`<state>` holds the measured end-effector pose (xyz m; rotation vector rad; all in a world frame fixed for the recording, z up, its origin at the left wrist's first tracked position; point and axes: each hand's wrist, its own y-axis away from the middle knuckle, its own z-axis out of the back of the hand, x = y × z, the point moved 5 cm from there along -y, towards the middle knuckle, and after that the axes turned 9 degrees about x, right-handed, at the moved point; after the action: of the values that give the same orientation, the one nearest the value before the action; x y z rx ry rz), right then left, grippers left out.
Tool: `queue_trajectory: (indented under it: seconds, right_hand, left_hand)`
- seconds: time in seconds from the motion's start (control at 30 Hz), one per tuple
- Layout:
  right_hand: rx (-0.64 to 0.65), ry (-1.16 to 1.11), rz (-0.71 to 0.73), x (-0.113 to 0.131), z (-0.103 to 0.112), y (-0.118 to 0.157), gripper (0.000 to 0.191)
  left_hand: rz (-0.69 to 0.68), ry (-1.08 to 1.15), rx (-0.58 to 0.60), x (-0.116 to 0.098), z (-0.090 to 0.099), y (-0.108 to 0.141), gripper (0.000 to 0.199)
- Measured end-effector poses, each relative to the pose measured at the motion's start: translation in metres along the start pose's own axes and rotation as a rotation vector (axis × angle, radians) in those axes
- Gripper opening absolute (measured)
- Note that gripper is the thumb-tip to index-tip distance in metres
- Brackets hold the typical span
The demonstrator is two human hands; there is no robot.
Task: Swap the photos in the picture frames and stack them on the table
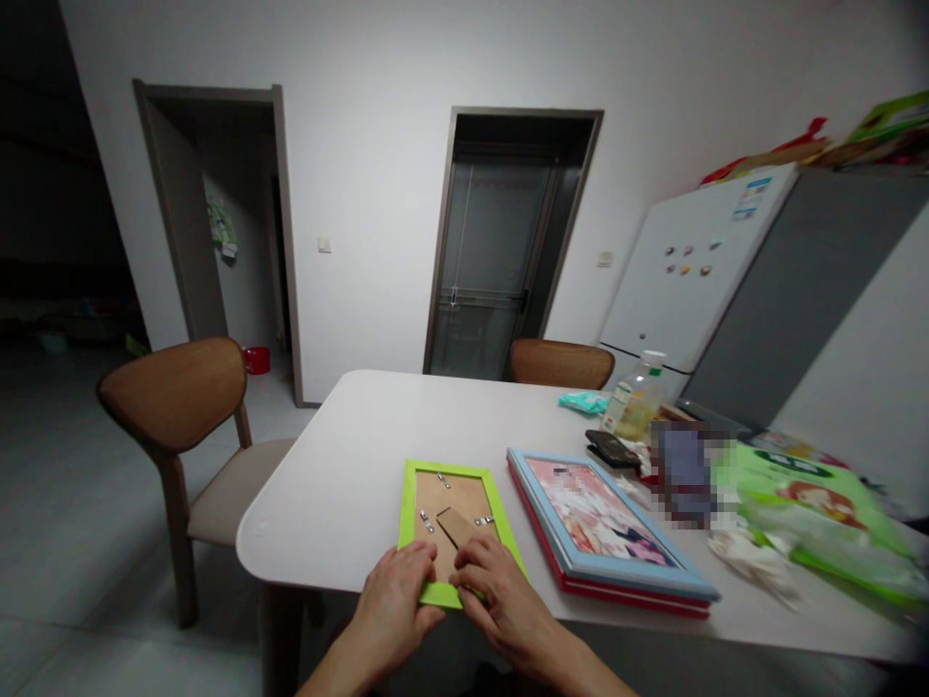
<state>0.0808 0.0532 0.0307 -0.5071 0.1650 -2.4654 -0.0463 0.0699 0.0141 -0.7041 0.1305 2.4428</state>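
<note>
A lime-green picture frame (410, 489) lies face down at the near edge of the table, its brown backing board (464, 483) facing up. Several small metal clips (427, 523) and a brown stand flap (459, 529) show on the backing. My left hand (399, 592) grips the frame's near left corner, thumb below the edge and fingers on top. At the near right part, my right hand (500, 586) has its fingers curled over the board and the near edge, beside the stand flap. Its fingertips are partly hidden.
Right of the green frame, a blue picture frame (616, 528) lies on red frames (631, 602). Farther right are a black phone-like object (612, 448), a bottle (636, 402), crumpled tissue (751, 560) and a green package (820, 508). Wooden chairs (178, 392) flank the white table (341, 455).
</note>
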Motion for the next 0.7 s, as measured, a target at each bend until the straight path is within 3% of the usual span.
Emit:
queue_trajectory:
  seconds: [0.17,0.33,0.47,0.7]
  right_hand:
    - [-0.006,-0.036,-0.049,-0.007,0.0,-0.005,0.021]
    - [-0.023,0.022,-0.152,-0.019,-0.006,-0.042,0.024]
    - [0.035,0.105,-0.206,-0.024,-0.016,-0.071,0.023]
    - [0.059,0.012,-0.068,-0.015,-0.019,-0.07,0.024]
  left_hand:
    - [-0.003,0.011,0.011,0.001,-0.001,0.0,0.052]
    - [-0.004,0.002,0.013,0.002,-0.002,-0.001,0.057]
    - [-0.048,0.012,-0.021,-0.001,0.001,0.0,0.038]
    - [-0.069,0.022,-0.045,-0.001,0.003,0.0,0.026]
